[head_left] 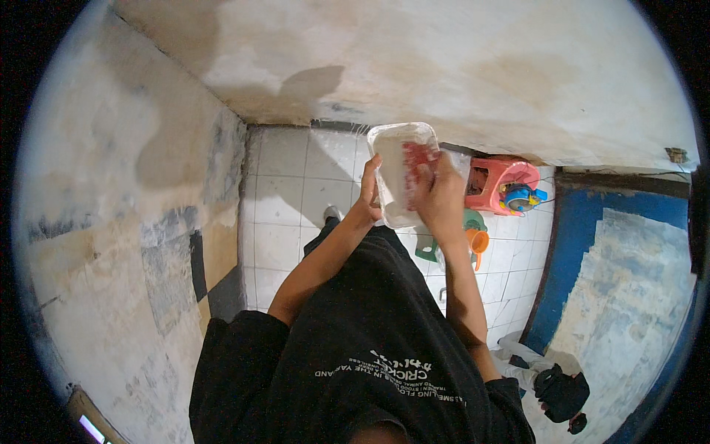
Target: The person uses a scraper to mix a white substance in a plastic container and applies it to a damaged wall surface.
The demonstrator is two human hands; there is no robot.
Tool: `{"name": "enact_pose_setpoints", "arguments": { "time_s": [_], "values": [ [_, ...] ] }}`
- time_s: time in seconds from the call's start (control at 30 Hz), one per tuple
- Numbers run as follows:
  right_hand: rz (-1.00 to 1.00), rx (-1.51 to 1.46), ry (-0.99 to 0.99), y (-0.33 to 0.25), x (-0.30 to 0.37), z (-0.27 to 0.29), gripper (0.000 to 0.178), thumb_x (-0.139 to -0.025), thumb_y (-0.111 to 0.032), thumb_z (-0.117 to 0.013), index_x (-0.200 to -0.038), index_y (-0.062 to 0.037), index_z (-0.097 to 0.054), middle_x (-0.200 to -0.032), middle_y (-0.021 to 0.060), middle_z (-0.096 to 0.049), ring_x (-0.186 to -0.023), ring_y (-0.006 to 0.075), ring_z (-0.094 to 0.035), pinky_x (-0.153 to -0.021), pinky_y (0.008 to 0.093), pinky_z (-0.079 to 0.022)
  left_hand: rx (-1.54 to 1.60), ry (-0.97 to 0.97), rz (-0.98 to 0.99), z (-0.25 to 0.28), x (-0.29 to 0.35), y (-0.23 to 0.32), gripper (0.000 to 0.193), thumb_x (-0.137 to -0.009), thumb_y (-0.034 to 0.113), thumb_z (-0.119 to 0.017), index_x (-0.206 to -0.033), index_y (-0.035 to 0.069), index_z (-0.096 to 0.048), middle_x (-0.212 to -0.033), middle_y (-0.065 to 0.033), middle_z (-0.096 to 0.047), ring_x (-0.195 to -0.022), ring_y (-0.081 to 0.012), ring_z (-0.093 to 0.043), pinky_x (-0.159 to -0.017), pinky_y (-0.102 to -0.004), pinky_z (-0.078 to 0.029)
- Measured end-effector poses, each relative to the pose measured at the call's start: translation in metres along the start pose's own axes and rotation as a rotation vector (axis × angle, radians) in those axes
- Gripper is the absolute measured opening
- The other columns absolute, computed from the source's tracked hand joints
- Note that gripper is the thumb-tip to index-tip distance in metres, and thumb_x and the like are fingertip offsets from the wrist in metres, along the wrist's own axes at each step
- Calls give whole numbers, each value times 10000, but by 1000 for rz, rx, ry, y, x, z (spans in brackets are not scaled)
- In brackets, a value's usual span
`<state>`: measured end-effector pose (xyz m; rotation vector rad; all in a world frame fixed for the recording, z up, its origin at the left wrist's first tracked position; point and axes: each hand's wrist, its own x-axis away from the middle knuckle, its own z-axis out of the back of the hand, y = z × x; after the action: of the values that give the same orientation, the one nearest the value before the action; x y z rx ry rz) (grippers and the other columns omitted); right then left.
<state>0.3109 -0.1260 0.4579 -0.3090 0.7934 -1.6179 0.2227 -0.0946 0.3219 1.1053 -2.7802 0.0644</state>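
Out in front of me is a white rectangular tub (391, 194), its open side facing up and its rim and walls smeared whitish. My left hand (370, 191) is closed on the tub's left side, thumb along the rim. My right hand (441, 194) is over the tub's right side, fingers closed on a crumpled red-and-clear plastic packet (419, 157). Motion blurs the packet and the fingertips. I cannot make out what, if anything, is inside the packet.
A pink plastic stool (502, 175) stands by the far wall, with a blue-and-yellow round item (522, 197) on it. Nearer are an orange dipper (477, 241) and a green plastic item (427, 249). A blue panel (575, 222) is on the right; dark items (560, 392) lie lower right.
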Motion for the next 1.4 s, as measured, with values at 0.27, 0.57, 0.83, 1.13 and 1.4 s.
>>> {"name": "enact_pose_setpoints", "arguments": {
  "time_s": [0.27,0.57,0.83,1.13,1.4],
  "values": [
    [-94,-6,-32,0,-4,-8,150,-789,-10,-567,-916,55,-523,-798,288,-604,-760,464,-598,-634,483,-477,-36,-12,-98,31,-5,-6,849,-813,458,-628,-1430,106,-163,-1417,-169,-348,-1283,-313,-396,-1083,-452,-328],
    [-17,3,-20,10,2,-17,104,-800,19,-539,-893,60,-515,-778,280,-597,-746,464,-593,-618,458,-468,310,-412,68,21,-12,-1,647,-896,521,-405,-1379,91,-375,-1339,-127,-471,-1216,-274,-473,-1056,-451,-355],
    [-64,18,-70,10,0,-16,125,-777,18,-560,-878,64,-501,-777,286,-601,-728,465,-601,-631,473,-484,10,-113,-77,7,-6,-2,664,-893,535,-404,-1379,83,-370,-1342,-131,-466,-1217,-284,-468,-1055,-447,-357],
    [-63,-3,-115,2,10,-9,154,-805,14,-536,-947,65,-508,-821,285,-611,-769,462,-603,-676,488,-486,-24,-63,-36,5,0,0,642,-895,520,-393,-1348,66,-393,-1320,-144,-478,-1195,-286,-481,-1050,-442,-356],
    [-102,2,-91,-2,5,1,192,-775,-2,-589,-941,63,-518,-859,271,-629,-808,444,-616,-690,475,-497,-267,-82,-234,38,-6,-15,619,-918,519,-337,-1359,88,-395,-1331,-114,-485,-1218,-255,-474,-1073,-421,-332]
  ]
}}
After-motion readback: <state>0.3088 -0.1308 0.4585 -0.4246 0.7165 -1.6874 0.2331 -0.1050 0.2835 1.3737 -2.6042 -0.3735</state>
